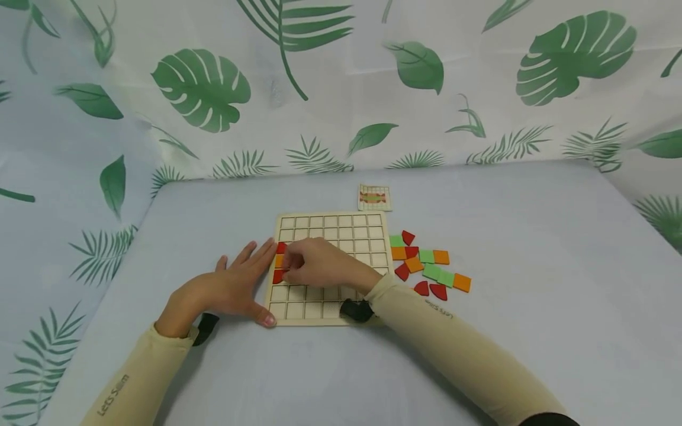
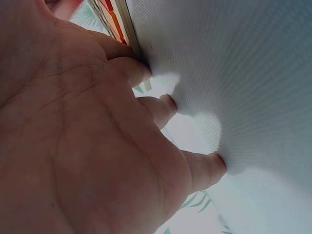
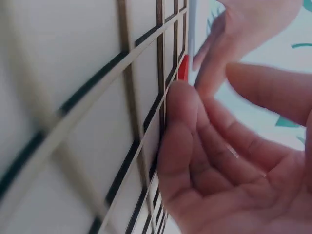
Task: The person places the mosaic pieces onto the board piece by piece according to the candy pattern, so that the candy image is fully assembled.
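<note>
A pale wooden grid board [image 1: 305,310] lies in front of me. In its left column sit a red piece [image 1: 281,248], an orange square [image 1: 279,261] and another red piece [image 1: 278,276]. My right hand [image 1: 319,263] is over the board's left half, bent fingertips at these pieces. In the right wrist view its fingers [image 3: 180,105] rest close against the grid, thumb apart, with no piece showing between them. My left hand [image 1: 229,290] is spread along the board's left edge, thumb at the near corner. The left wrist view shows its fingertips [image 2: 168,105] down on the cloth.
Right of the board lie loose pieces: several red quarter-rounds [image 1: 438,291], green squares [image 1: 431,271] and orange squares [image 1: 462,282]. A small pattern card [image 1: 375,198] lies beyond the board's far edge. A leaf-print cloth [image 1: 319,118] hangs behind the white table [image 1: 533,266].
</note>
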A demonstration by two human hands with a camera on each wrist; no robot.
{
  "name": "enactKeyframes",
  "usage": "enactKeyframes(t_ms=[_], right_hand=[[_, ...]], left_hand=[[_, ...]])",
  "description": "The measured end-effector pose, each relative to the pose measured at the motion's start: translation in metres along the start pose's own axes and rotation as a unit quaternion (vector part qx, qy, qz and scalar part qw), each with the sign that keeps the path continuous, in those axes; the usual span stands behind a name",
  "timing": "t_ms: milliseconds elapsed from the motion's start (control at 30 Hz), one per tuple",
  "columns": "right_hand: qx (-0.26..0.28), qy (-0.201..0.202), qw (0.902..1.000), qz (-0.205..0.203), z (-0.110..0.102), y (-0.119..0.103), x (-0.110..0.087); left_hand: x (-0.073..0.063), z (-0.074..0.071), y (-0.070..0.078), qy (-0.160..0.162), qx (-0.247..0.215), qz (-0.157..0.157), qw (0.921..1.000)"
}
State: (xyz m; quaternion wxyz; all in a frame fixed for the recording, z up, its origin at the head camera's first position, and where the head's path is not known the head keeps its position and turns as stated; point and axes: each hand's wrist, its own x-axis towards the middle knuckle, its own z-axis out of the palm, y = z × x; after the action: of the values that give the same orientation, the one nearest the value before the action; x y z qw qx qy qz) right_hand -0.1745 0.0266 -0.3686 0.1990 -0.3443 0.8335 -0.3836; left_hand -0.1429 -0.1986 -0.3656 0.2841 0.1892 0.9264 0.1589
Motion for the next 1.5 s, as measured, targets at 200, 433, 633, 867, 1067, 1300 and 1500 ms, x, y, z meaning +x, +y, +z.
enactKeyframes(t_ms=[200,433,633,867,1067,1300,1500], right_hand=[[0.06,-0.056,0.9965,-0.013,-0.014,0.01,-0.03],[0.092,-0.08,0.9925,-0.013,-0.02,0.014,-0.051],[0.108,-0.06,0.9924,0.0,-0.035,0.019,-0.057],[0.098,0.005,0.9952,0.009,-0.068,0.036,-0.066],[0.073,0.055,0.9945,0.05,-0.098,0.053,-0.078],[0.044,0.086,0.9899,0.104,-0.122,0.074,-0.091],[0.013,0.077,0.985,0.154,-0.13,0.086,-0.101]], left_hand=[[0.0,0.0,0.004,-0.004,0.005,-0.004,1.0],[-0.003,0.0,0.005,0.003,0.01,-0.005,0.9999],[-0.001,0.002,0.003,0.002,0.008,-0.005,0.9999],[0.0,0.003,0.001,0.003,0.012,-0.006,0.9999],[0.0,0.001,0.003,0.004,0.014,-0.002,0.9999],[-0.002,-0.001,0.002,0.003,0.011,0.003,0.9999],[-0.002,0.001,0.001,0.003,0.01,0.003,0.9999]])
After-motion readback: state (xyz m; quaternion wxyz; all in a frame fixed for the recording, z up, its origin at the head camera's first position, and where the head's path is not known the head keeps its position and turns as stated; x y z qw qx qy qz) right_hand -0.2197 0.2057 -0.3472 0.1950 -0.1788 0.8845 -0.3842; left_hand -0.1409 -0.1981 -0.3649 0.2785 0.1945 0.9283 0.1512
